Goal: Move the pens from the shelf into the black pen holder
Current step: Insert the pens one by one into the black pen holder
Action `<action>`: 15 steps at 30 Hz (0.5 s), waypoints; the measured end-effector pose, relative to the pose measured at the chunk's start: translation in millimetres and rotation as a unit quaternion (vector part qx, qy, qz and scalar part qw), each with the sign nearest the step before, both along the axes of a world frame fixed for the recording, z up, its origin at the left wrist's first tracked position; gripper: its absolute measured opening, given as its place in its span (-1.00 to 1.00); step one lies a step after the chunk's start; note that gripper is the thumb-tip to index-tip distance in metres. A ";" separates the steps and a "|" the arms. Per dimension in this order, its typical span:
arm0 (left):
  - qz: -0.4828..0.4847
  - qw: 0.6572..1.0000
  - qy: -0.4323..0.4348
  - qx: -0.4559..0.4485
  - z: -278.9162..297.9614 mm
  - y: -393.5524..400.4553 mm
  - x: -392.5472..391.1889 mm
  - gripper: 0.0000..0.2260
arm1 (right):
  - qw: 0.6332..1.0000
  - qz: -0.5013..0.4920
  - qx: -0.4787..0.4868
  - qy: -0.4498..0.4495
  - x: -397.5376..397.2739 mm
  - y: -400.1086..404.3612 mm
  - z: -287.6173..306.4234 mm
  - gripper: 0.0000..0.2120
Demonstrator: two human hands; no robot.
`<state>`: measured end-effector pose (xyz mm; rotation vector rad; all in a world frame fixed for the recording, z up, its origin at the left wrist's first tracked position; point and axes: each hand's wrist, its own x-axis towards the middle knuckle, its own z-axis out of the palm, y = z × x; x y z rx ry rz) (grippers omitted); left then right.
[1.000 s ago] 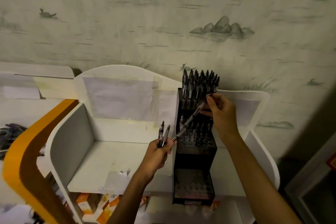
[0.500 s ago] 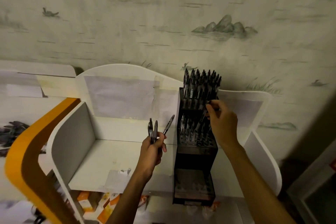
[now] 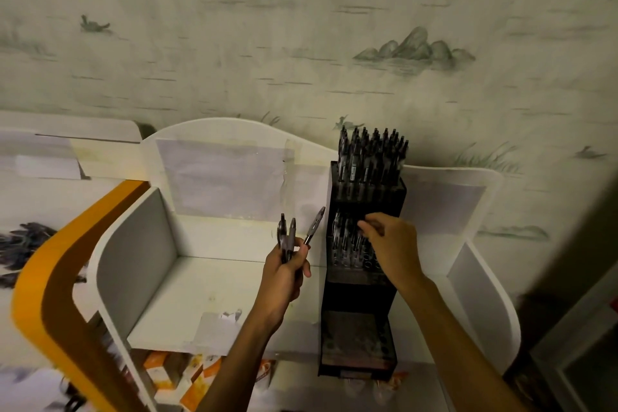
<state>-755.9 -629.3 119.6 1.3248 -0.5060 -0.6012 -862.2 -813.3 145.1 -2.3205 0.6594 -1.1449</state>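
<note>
Now the left hand grips three pens, tips up, above the white shelf, just left of the black pen holder. Over at the holder's middle tier, the right hand has fingers curled among the standing pens; whether it pinches one, I cannot tell. Top tier's packed full.
</note>
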 end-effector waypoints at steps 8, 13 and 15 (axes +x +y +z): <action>-0.024 0.999 -0.033 0.020 3.6 -5.8 -6.9 -0.79 | 0.999 0.006 0.023 0.031 -7.5 -3.0 11.4 -0.80; -0.038 0.996 -0.056 0.052 5.5 -9.4 -9.3 -0.73 | 0.999 0.025 -0.012 -0.045 -14.2 6.2 34.2 -0.93; -0.043 0.995 -0.061 0.061 7.3 -11.3 -12.4 -0.72 | 0.996 0.067 0.023 -0.049 -14.0 15.1 45.5 -0.93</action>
